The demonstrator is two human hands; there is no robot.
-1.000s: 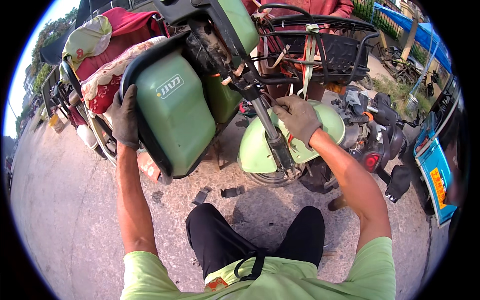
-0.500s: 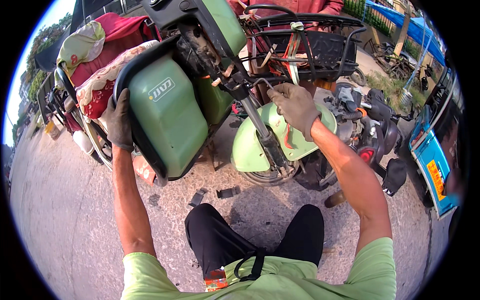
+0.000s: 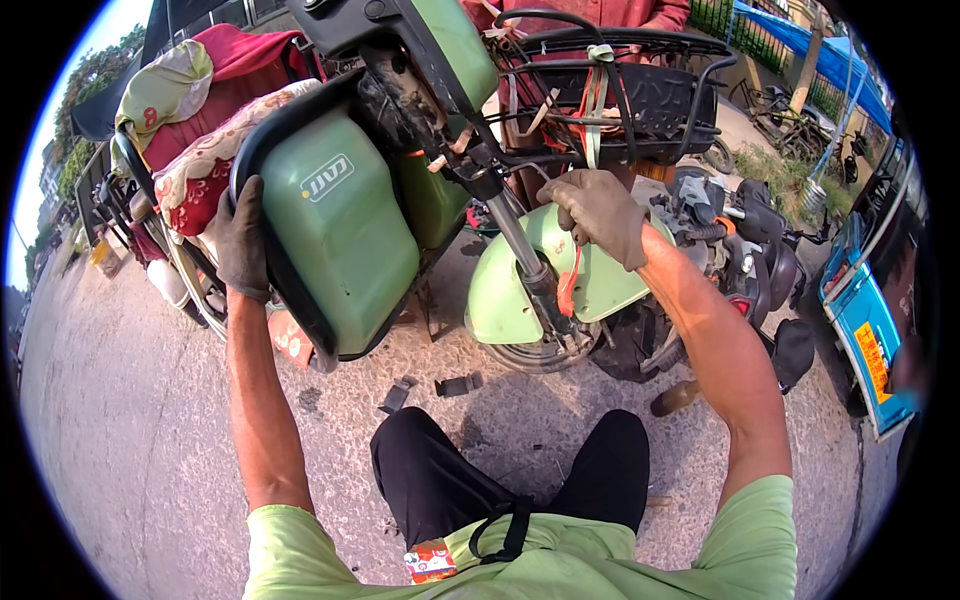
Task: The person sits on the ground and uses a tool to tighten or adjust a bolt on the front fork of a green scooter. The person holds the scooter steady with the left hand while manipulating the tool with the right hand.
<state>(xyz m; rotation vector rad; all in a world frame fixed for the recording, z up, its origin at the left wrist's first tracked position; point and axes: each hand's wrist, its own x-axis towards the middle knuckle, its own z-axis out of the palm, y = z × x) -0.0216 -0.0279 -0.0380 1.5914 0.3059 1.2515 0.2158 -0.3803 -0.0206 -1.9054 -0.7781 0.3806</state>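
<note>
My gloved left hand (image 3: 241, 238) grips the black rim of a green front panel (image 3: 340, 215) with its fingers curled round the edge. The panel belongs to a tilted electric scooter, whose grey fork tube (image 3: 522, 245) runs down to a green mudguard (image 3: 505, 300) and the front wheel (image 3: 535, 356). My gloved right hand (image 3: 600, 215) is closed in a pinch above the mudguard, beside the fork. A thin bent metal rod (image 3: 531, 167) reaches from the fork to its fingertips. Just below that hand hangs a red strip (image 3: 568, 290).
Behind the fork is a black wire basket (image 3: 650, 95), with a person in red sleeves (image 3: 600, 14) beyond. A cloth-covered seat (image 3: 190, 190) stands left. Black broken pieces (image 3: 457, 385) lie on the ground. Another motorbike (image 3: 760, 270) and a blue vehicle (image 3: 862, 330) are right.
My right hand has shifted slightly right and down, with its wrist turned. The red strip below it now hangs in fuller view. My left hand stays on the panel rim.
</note>
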